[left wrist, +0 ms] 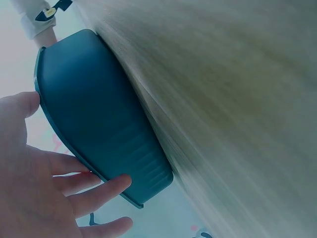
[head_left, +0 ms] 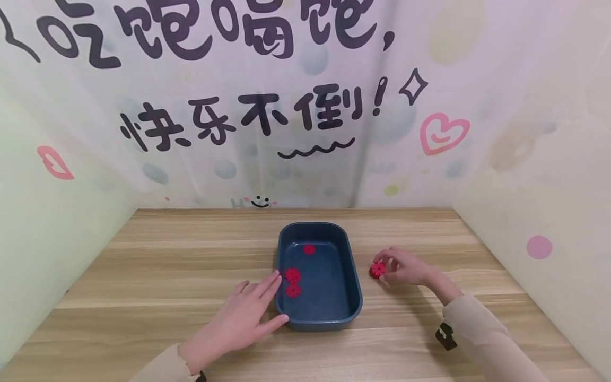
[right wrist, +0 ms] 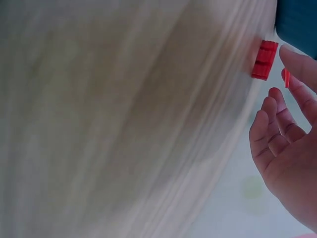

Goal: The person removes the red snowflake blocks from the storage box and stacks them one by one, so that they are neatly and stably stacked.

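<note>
A dark blue rectangular tray stands on the wooden table. Inside it lie three red snowflake-shaped plastic discs: two close together, disc and disc, by the left wall, and one disc farther back. My left hand touches the tray's left rim with fingers and thumb extended. To the right of the tray, my right hand pinches a thin red disc between thumb and index finger. Just beside that disc, a short stack of red discs sits on the table.
The wooden tabletop spreads around the tray. Behind it hangs a white printed curtain with dark lettering, and a pale side wall rises on the right.
</note>
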`<act>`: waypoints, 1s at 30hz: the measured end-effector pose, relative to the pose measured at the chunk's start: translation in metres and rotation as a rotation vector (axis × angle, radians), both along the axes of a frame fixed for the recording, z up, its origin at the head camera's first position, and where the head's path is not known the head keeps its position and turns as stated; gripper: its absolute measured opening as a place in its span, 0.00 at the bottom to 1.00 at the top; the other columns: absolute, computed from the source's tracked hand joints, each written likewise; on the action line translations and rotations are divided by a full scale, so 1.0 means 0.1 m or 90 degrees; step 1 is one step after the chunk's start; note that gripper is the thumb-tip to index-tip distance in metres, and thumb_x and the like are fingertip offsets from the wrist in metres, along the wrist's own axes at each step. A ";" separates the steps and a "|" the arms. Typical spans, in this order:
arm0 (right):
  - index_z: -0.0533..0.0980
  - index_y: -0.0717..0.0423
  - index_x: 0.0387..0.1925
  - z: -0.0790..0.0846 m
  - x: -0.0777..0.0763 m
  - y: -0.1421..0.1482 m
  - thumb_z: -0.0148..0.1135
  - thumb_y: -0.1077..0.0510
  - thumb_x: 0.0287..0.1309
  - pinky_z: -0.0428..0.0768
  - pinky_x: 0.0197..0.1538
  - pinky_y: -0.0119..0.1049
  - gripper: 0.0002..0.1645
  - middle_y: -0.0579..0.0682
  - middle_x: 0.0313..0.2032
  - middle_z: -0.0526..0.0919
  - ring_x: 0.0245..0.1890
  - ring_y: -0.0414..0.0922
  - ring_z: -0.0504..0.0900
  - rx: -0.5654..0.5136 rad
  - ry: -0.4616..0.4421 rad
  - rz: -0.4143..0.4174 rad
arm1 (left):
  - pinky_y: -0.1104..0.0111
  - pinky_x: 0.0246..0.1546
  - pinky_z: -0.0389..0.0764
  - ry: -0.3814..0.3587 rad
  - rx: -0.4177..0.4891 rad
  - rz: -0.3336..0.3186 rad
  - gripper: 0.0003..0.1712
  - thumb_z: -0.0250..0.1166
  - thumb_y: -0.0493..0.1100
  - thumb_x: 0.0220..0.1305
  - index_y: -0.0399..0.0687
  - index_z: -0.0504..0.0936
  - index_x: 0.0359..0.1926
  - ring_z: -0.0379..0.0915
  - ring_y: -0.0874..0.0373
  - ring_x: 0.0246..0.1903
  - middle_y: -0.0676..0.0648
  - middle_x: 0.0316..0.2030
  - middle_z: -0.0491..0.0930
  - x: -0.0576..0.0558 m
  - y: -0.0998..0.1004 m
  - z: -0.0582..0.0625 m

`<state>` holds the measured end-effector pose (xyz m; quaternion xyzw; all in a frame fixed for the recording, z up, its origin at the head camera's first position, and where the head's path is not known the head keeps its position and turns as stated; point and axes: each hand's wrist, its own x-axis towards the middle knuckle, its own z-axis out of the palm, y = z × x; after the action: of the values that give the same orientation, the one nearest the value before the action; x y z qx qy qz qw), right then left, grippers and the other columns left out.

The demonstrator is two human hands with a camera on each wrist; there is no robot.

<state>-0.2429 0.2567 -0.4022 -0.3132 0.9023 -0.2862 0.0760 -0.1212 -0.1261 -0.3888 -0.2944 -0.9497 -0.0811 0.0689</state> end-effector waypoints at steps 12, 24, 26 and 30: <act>0.73 0.54 0.42 -0.08 -0.03 0.00 0.65 0.61 0.45 0.71 0.32 0.37 0.19 0.48 0.34 0.70 0.29 0.43 0.70 0.002 -0.002 -0.002 | 0.49 0.51 0.59 0.001 -0.003 0.000 0.41 0.46 0.66 0.59 0.39 0.62 0.62 0.62 0.53 0.55 0.45 0.62 0.57 0.01 0.00 0.01; 0.73 0.54 0.43 -0.06 -0.02 -0.01 0.64 0.63 0.45 0.70 0.32 0.36 0.20 0.49 0.35 0.70 0.29 0.43 0.70 0.012 0.002 0.004 | 0.49 0.51 0.58 0.001 -0.005 -0.001 0.42 0.45 0.67 0.59 0.39 0.62 0.62 0.62 0.53 0.55 0.45 0.62 0.57 0.02 0.00 0.02; 0.73 0.54 0.44 -0.06 -0.02 -0.01 0.64 0.63 0.45 0.70 0.32 0.37 0.20 0.49 0.35 0.70 0.29 0.43 0.70 0.015 -0.002 0.001 | 0.49 0.51 0.59 0.003 -0.005 -0.001 0.42 0.45 0.67 0.59 0.39 0.62 0.62 0.62 0.53 0.55 0.45 0.62 0.57 0.02 0.00 0.02; 0.73 0.54 0.44 -0.07 -0.03 -0.01 0.64 0.62 0.45 0.70 0.33 0.38 0.20 0.49 0.35 0.70 0.30 0.43 0.70 0.017 -0.005 0.000 | 0.49 0.51 0.59 0.007 -0.005 -0.003 0.42 0.45 0.67 0.59 0.39 0.62 0.62 0.62 0.53 0.55 0.44 0.62 0.58 0.01 0.00 0.02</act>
<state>-0.2456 0.2560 -0.4091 -0.3108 0.9059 -0.2753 0.0841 -0.1199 -0.1260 -0.3868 -0.2970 -0.9491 -0.0762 0.0727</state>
